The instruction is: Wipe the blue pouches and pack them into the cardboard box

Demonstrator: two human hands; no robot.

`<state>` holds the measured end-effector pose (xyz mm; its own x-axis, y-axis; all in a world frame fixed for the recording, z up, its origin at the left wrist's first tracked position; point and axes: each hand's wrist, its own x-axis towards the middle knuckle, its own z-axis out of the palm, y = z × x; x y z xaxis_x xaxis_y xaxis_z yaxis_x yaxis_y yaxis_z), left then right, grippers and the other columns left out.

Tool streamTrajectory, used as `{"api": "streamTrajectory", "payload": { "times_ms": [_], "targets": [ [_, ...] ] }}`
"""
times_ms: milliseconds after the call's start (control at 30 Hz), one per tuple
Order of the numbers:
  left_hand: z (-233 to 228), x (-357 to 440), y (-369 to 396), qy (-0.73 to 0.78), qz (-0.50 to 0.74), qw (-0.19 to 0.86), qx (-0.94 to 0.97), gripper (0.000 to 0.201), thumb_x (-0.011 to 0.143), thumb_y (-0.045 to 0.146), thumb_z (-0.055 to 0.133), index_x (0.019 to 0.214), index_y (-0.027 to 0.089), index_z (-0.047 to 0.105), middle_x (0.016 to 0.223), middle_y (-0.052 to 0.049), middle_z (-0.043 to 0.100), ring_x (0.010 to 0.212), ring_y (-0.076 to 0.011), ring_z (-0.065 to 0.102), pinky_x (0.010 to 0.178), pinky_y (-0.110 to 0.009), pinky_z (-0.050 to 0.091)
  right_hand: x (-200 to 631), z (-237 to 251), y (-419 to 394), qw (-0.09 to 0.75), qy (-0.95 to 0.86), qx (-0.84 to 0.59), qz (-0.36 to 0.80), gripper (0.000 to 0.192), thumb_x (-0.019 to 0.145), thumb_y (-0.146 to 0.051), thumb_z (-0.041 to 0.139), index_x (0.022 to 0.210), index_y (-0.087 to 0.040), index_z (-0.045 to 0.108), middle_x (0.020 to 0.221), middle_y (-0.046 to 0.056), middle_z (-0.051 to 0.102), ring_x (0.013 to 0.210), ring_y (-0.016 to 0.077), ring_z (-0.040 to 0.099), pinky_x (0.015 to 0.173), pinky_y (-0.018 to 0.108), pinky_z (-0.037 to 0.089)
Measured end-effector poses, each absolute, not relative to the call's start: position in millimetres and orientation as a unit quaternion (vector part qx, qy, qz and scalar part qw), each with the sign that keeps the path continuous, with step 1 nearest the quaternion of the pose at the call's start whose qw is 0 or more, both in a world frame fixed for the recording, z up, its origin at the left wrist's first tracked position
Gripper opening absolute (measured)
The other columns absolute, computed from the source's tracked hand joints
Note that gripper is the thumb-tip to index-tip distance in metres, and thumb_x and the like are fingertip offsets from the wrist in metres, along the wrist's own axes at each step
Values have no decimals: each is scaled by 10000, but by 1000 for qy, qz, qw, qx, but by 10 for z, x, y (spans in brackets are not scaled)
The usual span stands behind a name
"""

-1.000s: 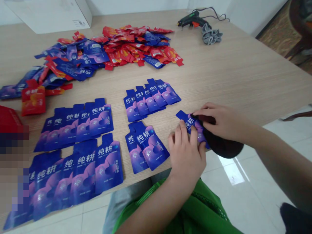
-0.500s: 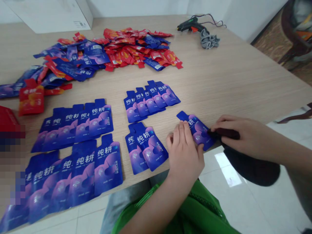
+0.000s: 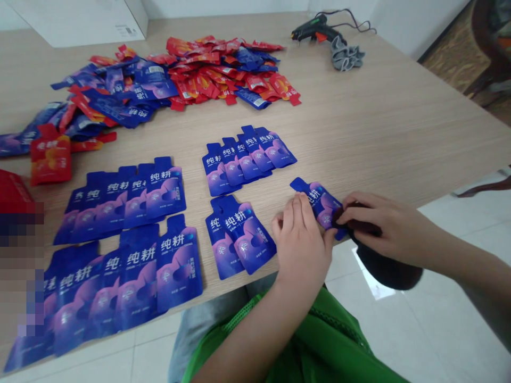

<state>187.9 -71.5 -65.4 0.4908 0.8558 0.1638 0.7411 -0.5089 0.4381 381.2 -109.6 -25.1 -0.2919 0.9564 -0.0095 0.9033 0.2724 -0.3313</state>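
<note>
A single blue pouch (image 3: pixel 319 201) lies flat at the near edge of the wooden table (image 3: pixel 391 122), and both hands work on it. The left hand (image 3: pixel 302 242) rests palm down with its fingers laid flat and pressing on the pouch's left side, not curled around anything. The right hand (image 3: pixel 379 226) is pinched shut on a dark cloth (image 3: pixel 383 266), pressing its front edge onto the pouch's right end; the rest of the cloth hangs off the table edge just right of the pouch. Just left of the pouch lie two overlapping blue pouches (image 3: pixel 239 234), and just behind it a fanned row of five blue pouches (image 3: pixel 247 157). Further left of the pouch lie two longer overlapped rows of blue pouches (image 3: pixel 123 234). Well behind the pouch sprawls a loose heap of red and blue pouches (image 3: pixel 171 80), and far behind it, to the right, a black glue gun (image 3: pixel 313 32) sits beside a grey scrunched cloth (image 3: pixel 346 56).
</note>
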Motion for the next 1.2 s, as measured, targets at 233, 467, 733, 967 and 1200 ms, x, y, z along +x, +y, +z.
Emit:
{"api": "streamTrajectory", "payload": {
  "times_ms": [233,467,733,967,1200],
  "targets": [
    [-688,1891,-704,480,180,140,847,753,913,469,643,1465,33,373,1421,-152,563,1307,-278,465,1031,-463,397,3667,-181,-845,125,-764,-618,139,261,868,-210,518,1054,-259,694,1098,54,618,947,233,636,819,395,514],
    [-668,1955,-719,486,171,106,851,667,881,595,613,1311,90,537,1210,-132,611,1074,-304,524,921,-469,443,3759,-251,-781,100,-793,-585,135,230,839,-190,508,952,-241,702,1072,68,633,986,262,629,865,431,505],
    [-625,2019,-579,458,163,86,870,337,964,449,530,1132,170,616,1233,-151,595,1122,-323,534,891,-474,467,3848,-330,-1058,149,-756,-626,116,280,879,-221,497,1082,-247,688,1154,87,641,1043,278,630,889,452,515],
    [-697,1949,-488,403,139,76,901,406,1010,355,437,1357,171,540,1513,-74,493,1387,-296,386,1108,-499,368,4026,-197,-1062,138,-727,-660,131,267,871,-219,504,1025,-266,717,1122,69,666,975,265,667,836,429,543],
    [-658,2017,-620,499,129,52,856,543,953,486,546,1373,141,541,1185,-129,614,999,-301,536,800,-452,466,4152,57,-1157,148,-690,-706,56,265,839,-211,527,1027,-297,694,1091,56,687,946,303,675,812,474,541]
  ]
}}
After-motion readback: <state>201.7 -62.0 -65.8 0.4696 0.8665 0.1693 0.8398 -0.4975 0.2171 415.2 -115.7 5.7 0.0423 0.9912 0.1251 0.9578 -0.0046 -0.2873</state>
